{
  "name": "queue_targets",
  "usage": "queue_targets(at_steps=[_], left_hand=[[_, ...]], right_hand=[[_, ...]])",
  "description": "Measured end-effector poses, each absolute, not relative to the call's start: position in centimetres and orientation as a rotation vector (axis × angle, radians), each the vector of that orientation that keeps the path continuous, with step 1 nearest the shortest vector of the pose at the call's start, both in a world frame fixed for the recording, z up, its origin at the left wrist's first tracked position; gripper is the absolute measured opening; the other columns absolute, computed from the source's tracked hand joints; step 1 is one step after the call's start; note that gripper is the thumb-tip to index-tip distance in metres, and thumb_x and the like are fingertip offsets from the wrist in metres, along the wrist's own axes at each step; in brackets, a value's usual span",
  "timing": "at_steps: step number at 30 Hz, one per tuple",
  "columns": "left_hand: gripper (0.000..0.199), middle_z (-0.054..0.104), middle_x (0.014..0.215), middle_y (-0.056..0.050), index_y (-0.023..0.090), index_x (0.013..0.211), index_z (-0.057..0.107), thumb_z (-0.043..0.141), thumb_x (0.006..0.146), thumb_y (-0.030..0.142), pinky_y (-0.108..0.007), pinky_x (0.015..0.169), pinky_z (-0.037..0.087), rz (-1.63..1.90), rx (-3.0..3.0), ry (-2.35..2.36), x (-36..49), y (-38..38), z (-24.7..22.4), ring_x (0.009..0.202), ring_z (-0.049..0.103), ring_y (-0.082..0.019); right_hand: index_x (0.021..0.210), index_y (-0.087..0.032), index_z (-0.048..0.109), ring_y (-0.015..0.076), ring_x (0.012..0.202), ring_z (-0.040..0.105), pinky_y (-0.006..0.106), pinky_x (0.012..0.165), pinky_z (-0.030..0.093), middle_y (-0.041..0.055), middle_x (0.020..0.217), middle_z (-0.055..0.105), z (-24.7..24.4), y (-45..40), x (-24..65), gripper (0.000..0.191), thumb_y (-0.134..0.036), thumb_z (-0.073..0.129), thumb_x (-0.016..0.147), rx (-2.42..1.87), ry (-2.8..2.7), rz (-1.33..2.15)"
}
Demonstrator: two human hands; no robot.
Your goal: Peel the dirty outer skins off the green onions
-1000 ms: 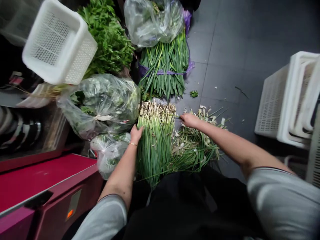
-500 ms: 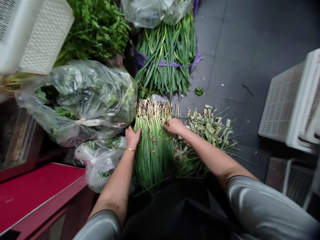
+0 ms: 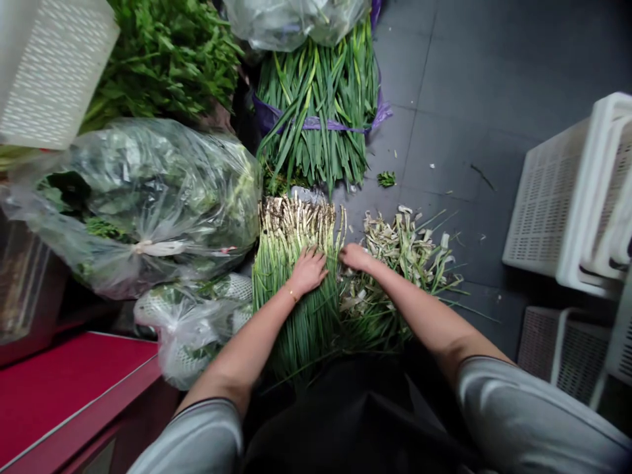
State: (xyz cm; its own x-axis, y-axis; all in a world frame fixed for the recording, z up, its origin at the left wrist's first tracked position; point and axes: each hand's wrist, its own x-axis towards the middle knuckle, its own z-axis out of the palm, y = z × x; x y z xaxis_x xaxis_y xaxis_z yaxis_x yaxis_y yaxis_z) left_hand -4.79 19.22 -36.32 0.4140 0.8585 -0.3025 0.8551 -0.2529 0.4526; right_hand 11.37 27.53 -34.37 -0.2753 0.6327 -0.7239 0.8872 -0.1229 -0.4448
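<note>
Dark floor tiles (image 3: 459,158) adjoin clear bags (image 3: 162,210) holding leafy greens (image 3: 103,227).

Counter (image 3: 74,388): bright crimson
Floor tiles (image 3: 464,158): slate grey
Tie (image 3: 323,123): purple
Crate (image 3: 548,197): white, slotted pattern
Sleeves (image 3: 197,434): pale grey

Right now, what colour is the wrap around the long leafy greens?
The wrap is purple; the head view shows it best.

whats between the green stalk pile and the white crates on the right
The right hand, a trimmings heap, then grey tiled floor, in the head view.
</note>
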Motion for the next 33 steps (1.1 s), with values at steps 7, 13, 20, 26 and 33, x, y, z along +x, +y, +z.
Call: queue_targets(at_steps=[7, 13, 20, 26, 33], left_hand=[[0.056, 0.034, 0.157, -0.011, 0.018, 0.147, 0.041, 0.042, 0.094, 0.037, -0.058, 0.116, 0.019, -0.166, 2.287, 1.432, -8.8, 14.1, -37.0, 0.145, 0.027, -0.032], [0.057, 0.032, 0.157, -0.011, 0.019, 0.146, 0.042, 0.044, 0.092, 0.036, -0.058, 0.117, 0.016, -0.187, 2.272, 1.459, -9.9, 14.0, -36.9, 0.147, 0.025, -0.031], [0.059, 0.028, 0.159, -0.011, 0.019, 0.146, 0.042, 0.046, 0.088, 0.031, -0.064, 0.116, 0.010, -0.197, 2.185, 1.498, -8.5, 13.9, -37.4, 0.148, 0.019, -0.032], [0.055, 0.031, 0.158, -0.012, 0.021, 0.135, 0.056, 0.056, 0.079, 0.020, -0.067, 0.114, 0.004, -0.244, 1.929, 1.557, -5.1, 15.9, -36.8, 0.149, 0.016, -0.034], [0.045, 0.069, 0.121, -0.013, 0.020, 0.113, 0.071, 0.054, 0.073, 0.009, -0.047, 0.103, 0.041, 0.049, 1.340, 1.922, -7.9, 18.5, -27.9, 0.120, 0.059, -0.029]], right_hand=[[0.128, -0.002, 0.053, 0.0334, 0.116, 0.061, 0.039, 0.094, 0.048, 0.0286, 0.125, 0.061, -39.5, 33.0, 6.3, 0.074, -0.060, 0.056, 0.083, 2.227, 1.518, -1.150], [0.093, -0.011, 0.070, 0.0299, 0.099, 0.068, 0.034, 0.086, 0.051, 0.0153, 0.097, 0.073, -41.4, 31.8, 3.7, 0.044, -0.034, 0.081, 0.057, 2.391, 1.350, -1.690], [0.089, -0.019, 0.062, 0.0230, 0.093, 0.068, 0.035, 0.083, 0.053, 0.0052, 0.086, 0.072, -38.8, 28.8, 11.5, 0.030, -0.038, 0.064, 0.066, 2.685, 1.344, -1.848], [0.075, -0.019, 0.056, 0.0170, 0.058, 0.062, 0.035, 0.066, 0.056, -0.0009, 0.062, 0.062, -32.1, 27.4, 12.9, 0.038, -0.040, 0.077, 0.051, 2.554, 1.231, -2.368], [0.083, -0.019, 0.061, 0.0163, 0.065, 0.064, 0.035, 0.071, 0.056, 0.0007, 0.073, 0.066, -13.9, 25.0, 10.7, 0.043, -0.048, 0.082, 0.059, 1.924, 1.934, -2.853]])
